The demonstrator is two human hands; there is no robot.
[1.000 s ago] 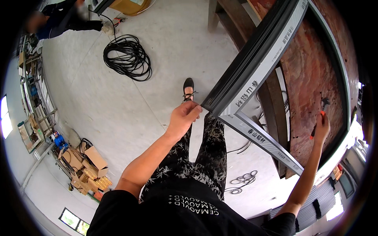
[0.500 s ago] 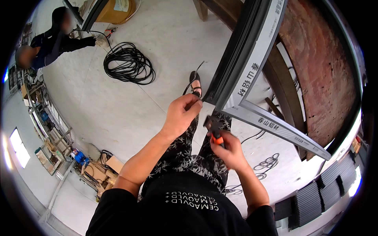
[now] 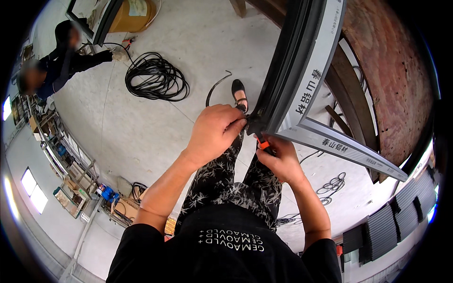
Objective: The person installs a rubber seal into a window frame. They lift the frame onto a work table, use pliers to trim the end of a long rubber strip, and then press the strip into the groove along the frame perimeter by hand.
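My left hand [image 3: 214, 129] pinches a black rubber sealing strip [image 3: 210, 93] at the corner of a metal frame [image 3: 302, 106]. The strip's loose end curls up and away over the floor beside my shoe. My right hand [image 3: 283, 159] is wrapped round a plier-like hand tool [image 3: 263, 143] with a black head and orange-and-black handles. Its head is up at the frame corner, close to my left fingertips. Whether its jaws touch the strip I cannot tell. Dark grooves run along the frame's near side, with pale printed film on its face.
A coil of black strip [image 3: 158, 78] lies on the floor ahead to the left. Beyond it a co-worker [image 3: 56, 61] is near another dark frame [image 3: 107, 21]. A reddish-brown board [image 3: 391, 94] is at the right, with corrugated grey sheets [image 3: 391, 226] lower right.
My right hand has brought the tool up to the frame corner beside my left fingers. The strip's loose end has swung left. The view has shifted slightly.
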